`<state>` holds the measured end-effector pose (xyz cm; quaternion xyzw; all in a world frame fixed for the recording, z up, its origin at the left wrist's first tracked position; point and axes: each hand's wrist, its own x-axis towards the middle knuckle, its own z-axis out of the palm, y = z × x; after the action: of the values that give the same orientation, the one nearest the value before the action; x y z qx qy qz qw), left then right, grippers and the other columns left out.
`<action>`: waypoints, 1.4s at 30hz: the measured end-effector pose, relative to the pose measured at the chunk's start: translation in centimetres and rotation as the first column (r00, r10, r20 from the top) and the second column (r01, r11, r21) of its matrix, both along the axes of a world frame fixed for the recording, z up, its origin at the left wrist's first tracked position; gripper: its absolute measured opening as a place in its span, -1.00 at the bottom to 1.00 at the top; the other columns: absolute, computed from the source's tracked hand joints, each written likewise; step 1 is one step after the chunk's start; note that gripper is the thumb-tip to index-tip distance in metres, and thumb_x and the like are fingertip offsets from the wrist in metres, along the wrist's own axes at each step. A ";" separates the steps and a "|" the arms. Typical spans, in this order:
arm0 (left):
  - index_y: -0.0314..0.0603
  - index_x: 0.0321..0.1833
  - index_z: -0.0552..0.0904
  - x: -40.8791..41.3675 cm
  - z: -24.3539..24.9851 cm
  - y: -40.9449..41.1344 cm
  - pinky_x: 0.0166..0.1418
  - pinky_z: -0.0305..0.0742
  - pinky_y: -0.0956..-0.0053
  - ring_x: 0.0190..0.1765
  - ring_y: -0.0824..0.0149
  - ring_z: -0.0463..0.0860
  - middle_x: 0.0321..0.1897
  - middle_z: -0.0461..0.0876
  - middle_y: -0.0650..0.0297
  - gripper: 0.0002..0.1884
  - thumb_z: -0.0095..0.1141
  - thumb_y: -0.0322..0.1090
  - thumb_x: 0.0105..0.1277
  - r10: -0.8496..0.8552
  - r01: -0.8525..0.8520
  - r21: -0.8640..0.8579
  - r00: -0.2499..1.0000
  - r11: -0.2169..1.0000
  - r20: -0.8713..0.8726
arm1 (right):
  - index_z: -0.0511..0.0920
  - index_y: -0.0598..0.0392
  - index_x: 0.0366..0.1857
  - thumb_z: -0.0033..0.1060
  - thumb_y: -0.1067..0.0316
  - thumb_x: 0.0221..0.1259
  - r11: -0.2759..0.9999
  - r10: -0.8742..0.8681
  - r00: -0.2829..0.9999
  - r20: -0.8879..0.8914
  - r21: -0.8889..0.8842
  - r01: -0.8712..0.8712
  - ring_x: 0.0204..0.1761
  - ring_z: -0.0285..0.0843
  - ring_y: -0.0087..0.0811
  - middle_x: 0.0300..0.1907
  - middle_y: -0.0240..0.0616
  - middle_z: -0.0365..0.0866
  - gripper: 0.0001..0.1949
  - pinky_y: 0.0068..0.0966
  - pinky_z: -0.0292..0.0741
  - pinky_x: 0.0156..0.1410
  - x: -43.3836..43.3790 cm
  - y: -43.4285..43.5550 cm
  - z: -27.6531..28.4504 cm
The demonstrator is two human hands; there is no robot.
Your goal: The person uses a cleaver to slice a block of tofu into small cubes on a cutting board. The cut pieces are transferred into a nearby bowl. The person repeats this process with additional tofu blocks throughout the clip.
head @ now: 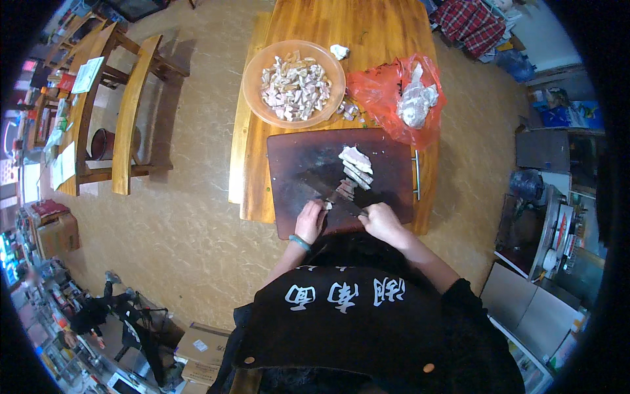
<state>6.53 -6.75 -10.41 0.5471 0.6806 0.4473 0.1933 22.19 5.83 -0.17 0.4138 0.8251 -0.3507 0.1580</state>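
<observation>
My right hand [383, 222] is closed around the handle of a dark-bladed kitchen knife [339, 200], whose blade points up and left over a dark red-brown cutting board [295, 157]. Beside the blade, my left hand [310, 219] holds a small pale piece, seemingly of meat, against the board. Pale meat strips [358, 172] lie further up the board, with small cut pieces [346, 188] next to the knife. Behind the board stands a translucent orange plastic bowl [249, 93] of chopped pale pieces. To its right, a larger pale lump [417, 104] rests on a red plastic bag [376, 88].
The board lies on a wooden table [339, 19] with a bench along its left side. A small white lump [339, 51] and scraps [348, 110] lie near the bowl. A metal handle [418, 175] shows at the board's right edge. Another wooden bench [129, 133] stands further left.
</observation>
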 end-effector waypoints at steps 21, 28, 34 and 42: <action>0.17 0.15 0.25 4.8 3.7 9.0 -0.27 0.49 0.36 -0.29 0.18 0.52 -0.10 0.30 0.12 -0.52 -0.09 -0.41 0.14 -0.466 -0.088 -0.739 0.724 0.668 -0.508 | 0.46 0.23 -0.42 0.16 0.41 0.02 0.868 -0.496 0.779 -0.384 -0.187 0.460 -0.81 0.29 -0.51 -0.74 -0.33 0.40 -0.86 -0.52 0.23 -0.72 8.7 0.8 -1.4; 0.08 0.04 0.35 5.6 1.9 7.8 -0.14 0.49 0.40 -0.13 0.13 0.56 0.02 0.31 0.06 -0.67 -0.10 -0.37 0.18 -0.411 -0.013 -0.741 0.825 0.671 -0.388 | 0.33 0.24 -0.55 0.18 0.49 -0.04 0.721 -0.670 0.730 -0.135 -0.356 0.595 -0.87 0.28 -0.43 -0.80 -0.28 0.34 -0.82 -0.48 0.23 -0.79 6.8 1.3 1.2; -0.07 -0.22 0.48 3.6 4.9 7.4 -0.20 0.50 0.17 -0.17 0.03 0.54 -0.26 0.40 0.02 -0.85 -0.10 -0.32 0.17 -0.331 0.043 -0.657 0.887 0.753 -0.322 | 0.36 0.23 -0.49 0.21 0.42 -0.03 0.790 -0.580 0.809 -0.095 -0.307 0.530 -0.86 0.31 -0.37 -0.79 -0.22 0.38 -0.80 -0.42 0.21 -0.77 7.5 3.6 -0.6; -0.16 -0.18 0.40 -0.8 2.2 4.2 -0.19 0.47 0.24 -0.29 -0.05 0.51 -0.25 0.42 -0.01 -0.57 0.20 -0.47 -0.20 0.160 -0.129 -0.255 0.982 0.958 0.104 | 0.51 0.31 -0.61 0.25 0.31 -0.02 0.876 -0.470 0.880 -0.069 -0.155 0.456 -0.75 0.47 -0.32 -0.76 -0.14 0.48 -0.76 -0.36 0.37 -0.59 5.1 3.1 3.3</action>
<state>5.72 -2.57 -8.24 0.4387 0.7560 0.4049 0.2684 27.26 8.89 3.10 0.5688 0.6836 -0.4542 0.0537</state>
